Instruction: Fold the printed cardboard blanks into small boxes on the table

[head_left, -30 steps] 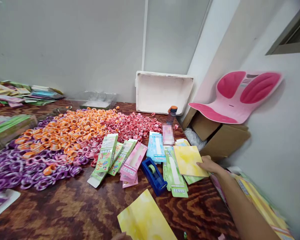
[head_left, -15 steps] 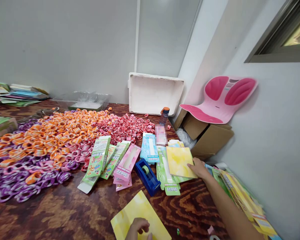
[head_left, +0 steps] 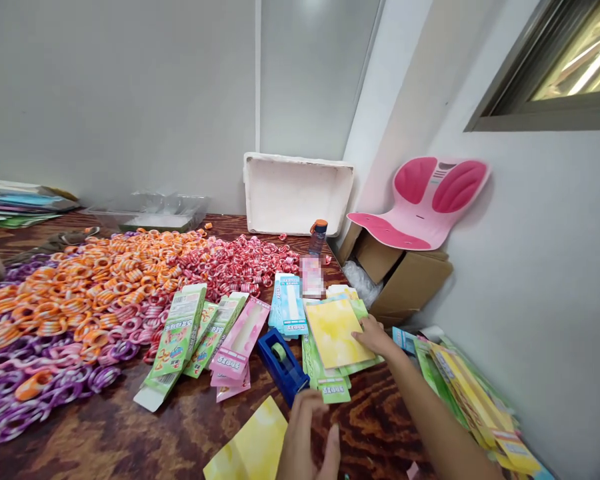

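Observation:
My right hand [head_left: 375, 337] grips the right edge of a yellow marbled card [head_left: 334, 333], which lies over flattened green boxes [head_left: 336, 392]. My left hand [head_left: 307, 437] is open at the bottom, thumb and fingers apart, over the right part of another yellow card [head_left: 250, 443] with a fold line. Its fingertips are just in front of the blue tape dispenser [head_left: 283, 367]; whether they touch it I cannot tell. Light blue window boxes [head_left: 289, 307] lie behind the dispenser. Pink window boxes [head_left: 240, 340] and green printed boxes [head_left: 180, 333] are to its left.
A large heap of orange, red and purple striped rings [head_left: 110, 287] covers the left of the table. Behind are a white bin [head_left: 300, 197] on its side and a bottle [head_left: 318, 238]. At right are a pink seat [head_left: 425, 207], cardboard boxes [head_left: 415, 283] and flat packaging [head_left: 473, 393].
My left hand has moved right and up from the folded yellow card toward the tape dispenser, its fingers extending. My right hand has shifted left with its yellow card. The view has turned slightly right.

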The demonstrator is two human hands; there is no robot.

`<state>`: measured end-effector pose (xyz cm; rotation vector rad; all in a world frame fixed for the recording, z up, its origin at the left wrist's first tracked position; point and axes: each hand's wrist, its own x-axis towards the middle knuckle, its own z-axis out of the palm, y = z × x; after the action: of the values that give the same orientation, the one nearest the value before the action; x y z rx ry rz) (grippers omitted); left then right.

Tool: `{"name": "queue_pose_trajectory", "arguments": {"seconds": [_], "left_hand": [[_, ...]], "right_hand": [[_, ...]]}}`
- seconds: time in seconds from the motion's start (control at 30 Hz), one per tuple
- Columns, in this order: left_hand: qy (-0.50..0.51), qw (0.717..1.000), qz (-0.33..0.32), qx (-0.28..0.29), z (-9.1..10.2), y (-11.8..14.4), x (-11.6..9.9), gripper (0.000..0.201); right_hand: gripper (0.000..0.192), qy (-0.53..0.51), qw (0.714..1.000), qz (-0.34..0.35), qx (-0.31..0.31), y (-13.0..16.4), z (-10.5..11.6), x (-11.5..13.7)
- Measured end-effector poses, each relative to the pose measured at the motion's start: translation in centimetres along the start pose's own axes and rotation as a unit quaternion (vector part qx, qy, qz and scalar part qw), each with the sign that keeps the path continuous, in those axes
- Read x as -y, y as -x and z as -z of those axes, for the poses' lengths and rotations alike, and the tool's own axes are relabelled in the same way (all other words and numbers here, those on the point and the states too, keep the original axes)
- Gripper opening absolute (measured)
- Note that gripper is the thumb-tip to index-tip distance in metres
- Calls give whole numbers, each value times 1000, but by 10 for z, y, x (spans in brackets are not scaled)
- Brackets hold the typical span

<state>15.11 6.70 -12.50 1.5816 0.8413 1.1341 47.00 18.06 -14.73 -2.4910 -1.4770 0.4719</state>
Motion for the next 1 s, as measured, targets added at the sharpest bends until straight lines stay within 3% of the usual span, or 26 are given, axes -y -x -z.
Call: {"name": "queue_pose_trajectory", "arguments": {"seconds": [0.03, 0.07, 0.1, 0.27, 0.43, 0.67, 0.8, 0.9, 1.0], "left_hand": [[40, 996, 70, 27, -10, -17, -5, 25], [62, 983, 172, 0, -21, -36, -9, 32], [55, 975, 214, -8, -33, -54, -10, 38], [-28, 945, 312, -96, -86, -124, -7, 61], [-76, 919, 363, -135, -103, -141, -3, 55], [-29, 918, 362, -159, -103, -145, 13, 54], [58, 937, 305, -160, -99, -136, 11, 66], [145, 960, 221, -90, -93, -119, 0, 81], [198, 966, 160, 41, -88, -96, -8, 66]], "right_hand": [[33, -10, 1000, 4, -3, 0, 1, 2], [33, -22, 1000, 13, -5, 1, 4, 4], [34, -38, 999, 26, -7, 2, 6, 6], [32, -129, 990, 63, 10, 6, 21, 10], [27, -254, 966, 12, 46, 9, 23, 8], [25, -440, 891, -6, 110, 18, 29, 23], [34, -509, 856, 39, 81, 57, 37, 18], [57, -543, 837, 69, -20, 106, 40, -1], [62, -543, 832, 58, -102, 150, 35, -25]]}}
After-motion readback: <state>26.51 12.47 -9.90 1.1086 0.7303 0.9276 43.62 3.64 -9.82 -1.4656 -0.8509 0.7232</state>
